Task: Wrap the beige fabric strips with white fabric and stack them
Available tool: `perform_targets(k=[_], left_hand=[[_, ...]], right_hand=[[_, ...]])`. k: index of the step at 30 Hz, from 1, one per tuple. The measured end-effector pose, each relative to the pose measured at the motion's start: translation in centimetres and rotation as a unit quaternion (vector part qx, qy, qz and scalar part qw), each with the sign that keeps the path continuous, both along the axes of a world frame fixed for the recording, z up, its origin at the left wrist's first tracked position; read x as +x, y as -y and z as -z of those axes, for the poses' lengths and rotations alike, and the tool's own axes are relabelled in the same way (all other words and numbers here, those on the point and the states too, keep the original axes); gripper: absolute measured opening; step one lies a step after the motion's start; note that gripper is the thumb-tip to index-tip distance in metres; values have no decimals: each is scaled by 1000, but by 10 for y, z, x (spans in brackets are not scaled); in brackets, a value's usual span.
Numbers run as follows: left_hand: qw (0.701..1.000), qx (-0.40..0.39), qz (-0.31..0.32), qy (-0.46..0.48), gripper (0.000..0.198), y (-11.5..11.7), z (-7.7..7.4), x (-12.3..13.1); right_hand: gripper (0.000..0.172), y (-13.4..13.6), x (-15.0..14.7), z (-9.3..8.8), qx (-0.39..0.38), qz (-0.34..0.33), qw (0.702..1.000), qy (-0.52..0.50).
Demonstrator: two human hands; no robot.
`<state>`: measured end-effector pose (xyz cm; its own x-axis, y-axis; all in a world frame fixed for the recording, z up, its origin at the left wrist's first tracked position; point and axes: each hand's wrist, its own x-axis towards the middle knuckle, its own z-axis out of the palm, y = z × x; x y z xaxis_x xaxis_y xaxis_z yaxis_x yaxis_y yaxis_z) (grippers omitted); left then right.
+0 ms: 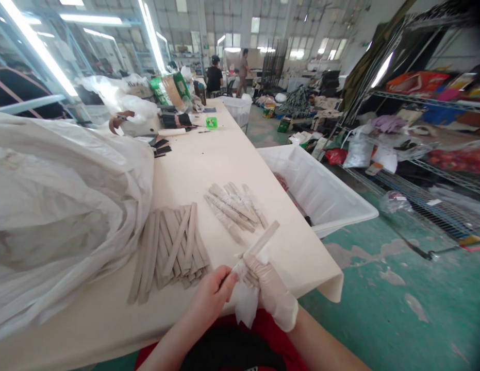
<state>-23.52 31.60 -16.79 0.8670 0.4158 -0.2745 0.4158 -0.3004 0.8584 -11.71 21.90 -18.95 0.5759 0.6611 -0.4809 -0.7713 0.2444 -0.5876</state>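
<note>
A beige strip [265, 238] slants up from between my hands, over the near edge of the table. My bare left hand [218, 286] is closed, its thumb and fingers pinching near the strip's lower end. My right hand [272, 291], in a pale glove, is wrapped round a crumpled white cloth [247, 305] pressed against the strip. To the left lies a loose pile of flat beige strips [172, 245]. Beyond my hands, several strips with a shiny, blotchy surface [234, 206] are fanned out. The fingertips of my right hand are partly hidden by the cloth.
The cream-covered table [224, 159] carries a large whitish plastic sheet [69, 206] at left and a small green box [211, 122] farther back. A white bin [325, 190] stands against its right side. Wire shelves [429, 170] are at right; people work in the background.
</note>
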Motion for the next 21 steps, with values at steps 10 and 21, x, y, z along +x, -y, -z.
perform_targets(k=[10,21], left_hand=[[995,-67,-68,34,29,9,4,26],[988,-78,-114,75,30,-22,-7,101]], right_hand=[[20,-2,15,4,15,39,996,-81],[20,14,46,-15,143,11,987,-77]])
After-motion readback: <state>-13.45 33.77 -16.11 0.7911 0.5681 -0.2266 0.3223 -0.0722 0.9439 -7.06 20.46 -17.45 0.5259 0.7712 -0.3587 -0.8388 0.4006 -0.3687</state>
